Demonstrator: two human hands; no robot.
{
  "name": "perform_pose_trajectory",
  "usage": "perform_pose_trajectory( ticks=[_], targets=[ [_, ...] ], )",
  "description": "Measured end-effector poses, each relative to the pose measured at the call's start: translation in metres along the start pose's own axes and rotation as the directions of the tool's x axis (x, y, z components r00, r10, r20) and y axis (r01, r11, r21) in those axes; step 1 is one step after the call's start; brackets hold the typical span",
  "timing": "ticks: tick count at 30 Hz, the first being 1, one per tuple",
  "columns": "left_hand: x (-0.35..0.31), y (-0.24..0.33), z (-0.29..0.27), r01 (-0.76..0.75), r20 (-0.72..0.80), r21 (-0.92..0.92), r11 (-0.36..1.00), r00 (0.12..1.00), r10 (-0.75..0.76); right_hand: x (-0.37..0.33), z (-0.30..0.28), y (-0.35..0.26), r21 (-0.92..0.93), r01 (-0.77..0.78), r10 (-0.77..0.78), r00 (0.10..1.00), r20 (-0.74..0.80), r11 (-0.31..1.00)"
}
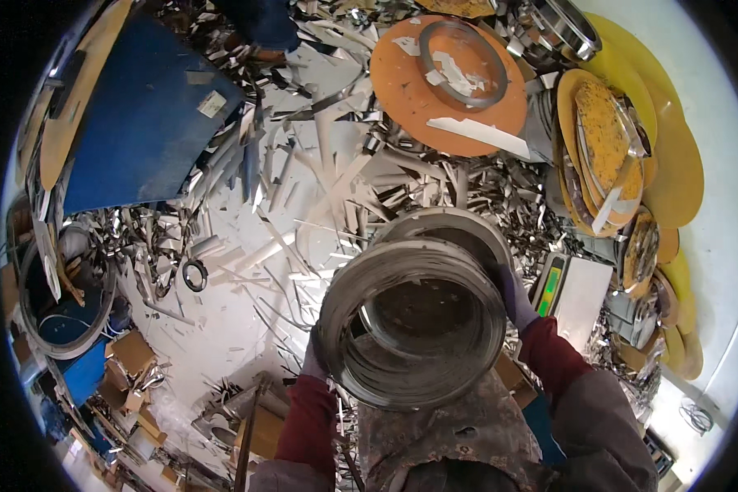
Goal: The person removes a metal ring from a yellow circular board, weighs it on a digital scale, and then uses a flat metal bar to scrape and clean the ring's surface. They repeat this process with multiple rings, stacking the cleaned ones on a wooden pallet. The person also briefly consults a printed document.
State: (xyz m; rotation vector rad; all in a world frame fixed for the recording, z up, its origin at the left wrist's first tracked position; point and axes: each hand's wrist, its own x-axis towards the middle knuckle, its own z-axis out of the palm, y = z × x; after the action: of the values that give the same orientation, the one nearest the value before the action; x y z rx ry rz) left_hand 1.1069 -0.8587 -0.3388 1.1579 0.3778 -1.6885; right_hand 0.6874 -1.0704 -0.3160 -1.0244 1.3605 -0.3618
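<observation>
Both gloved hands, left hand [313, 361] and right hand [515, 297], clamp this steel coil [412, 321]; loose wraps could spring and slip.

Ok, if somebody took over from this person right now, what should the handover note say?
Left hand: gripping the left rim of the big coil of metal strip.
Right hand: gripping its right rim. The coil is held up at chest height, open side toward the camera.
Below: floor strewn with metal strip offcuts; a scale sits just right of the coil; an orange disc with a metal ring lies farther off.
Done: coil lifted.
Left: coil not yet set down anywhere.
</observation>
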Motion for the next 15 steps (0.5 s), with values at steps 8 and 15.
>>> perform_pose_trajectory(
  ticks=[8,15],
  targets=[
    [-0.004,-0.004,0.007,-0.039,0.0,-0.056,0.998,0.999,0.039,-0.008,0.01,0.002,0.029,-0.004,0.002,0.998,0.068,1.0],
    [-0.019,0.001,0.035,-0.051,-0.002,-0.15,0.987,0.999,0.052,-0.015,0.014,0.012,0.668,-0.32,0.378,0.924,0.063,0.671]
  ],
)
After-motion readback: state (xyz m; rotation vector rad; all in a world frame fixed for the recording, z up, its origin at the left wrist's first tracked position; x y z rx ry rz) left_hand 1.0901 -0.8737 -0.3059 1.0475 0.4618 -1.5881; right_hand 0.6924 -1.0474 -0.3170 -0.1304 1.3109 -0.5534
